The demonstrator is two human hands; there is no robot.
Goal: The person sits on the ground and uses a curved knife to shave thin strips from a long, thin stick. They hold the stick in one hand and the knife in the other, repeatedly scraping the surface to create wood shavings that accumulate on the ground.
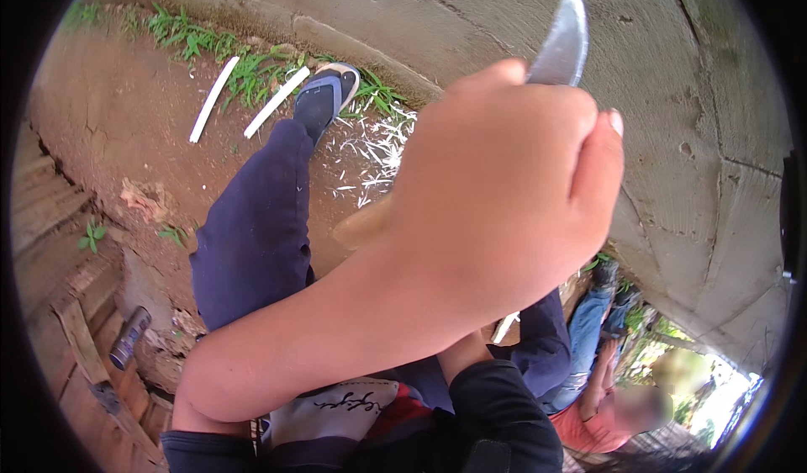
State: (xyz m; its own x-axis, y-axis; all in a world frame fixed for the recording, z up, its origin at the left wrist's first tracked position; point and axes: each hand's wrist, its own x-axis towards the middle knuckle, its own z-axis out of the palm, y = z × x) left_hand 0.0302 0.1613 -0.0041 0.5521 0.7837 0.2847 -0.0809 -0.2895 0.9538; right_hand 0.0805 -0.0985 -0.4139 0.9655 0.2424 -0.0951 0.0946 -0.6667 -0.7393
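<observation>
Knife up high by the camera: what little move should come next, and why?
Probably lower it slowly. The left hand has its grip shut around the knife, whose curved blade points up, close to the head. A tan wooden piece peeks out beneath the hand, and white shavings lie on the ground, so the blade likely belongs back down there.

Bare reddish earth (126, 128) forms the ground, with a strip of green grass (244, 65) growing along the foot of a curved grey concrete wall (689, 137) that fills the upper right. Weathered wooden planks (76, 322) run down the left edge. Bright daylight falls over everything, and what may be foliage (664, 347) shows blurred at lower right.
</observation>
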